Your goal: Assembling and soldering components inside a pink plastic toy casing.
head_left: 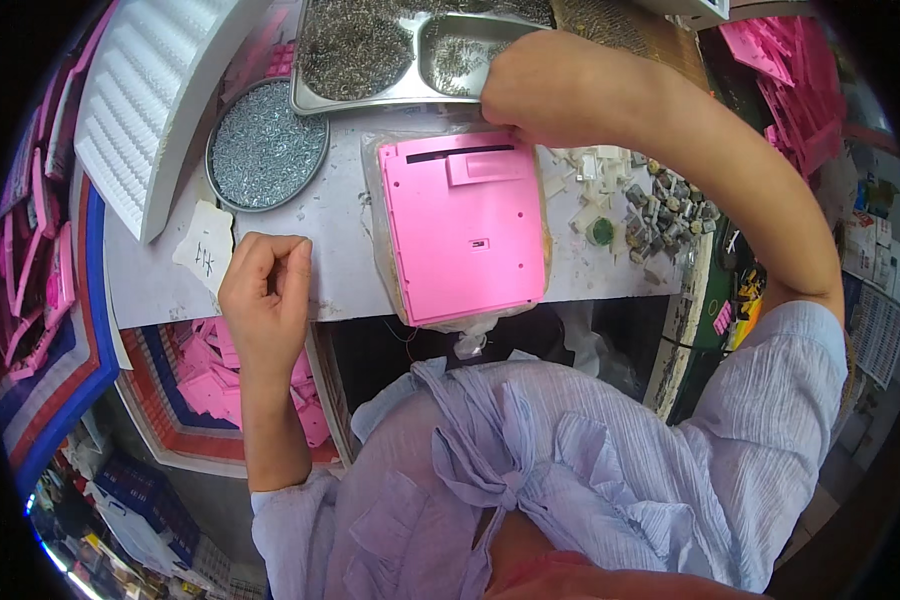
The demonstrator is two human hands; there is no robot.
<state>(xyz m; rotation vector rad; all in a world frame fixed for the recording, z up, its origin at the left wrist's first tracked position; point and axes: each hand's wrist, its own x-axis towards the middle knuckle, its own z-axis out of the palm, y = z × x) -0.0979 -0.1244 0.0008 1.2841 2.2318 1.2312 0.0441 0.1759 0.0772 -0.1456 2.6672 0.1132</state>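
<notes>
A pink plastic housing, flat and nearly square with a dark slot along its far edge, lies on a plastic-wrapped pad in front of me. Left of it, my left hand rests at the table's edge, its fingers curled and the thumb against the index finger. Whatever is inside the curl is hidden. My right hand is closed at the near right rim of a metal compartment tray, just beyond the housing. Its fingertips are mostly out of sight. The tray's compartments hold many small metal parts, perhaps springs.
A round dish of small silvery screws stands at the left, beside a white ribbed foam panel. Small motors and white plastic pieces lie at the right. Pink parts fill a bin under the table.
</notes>
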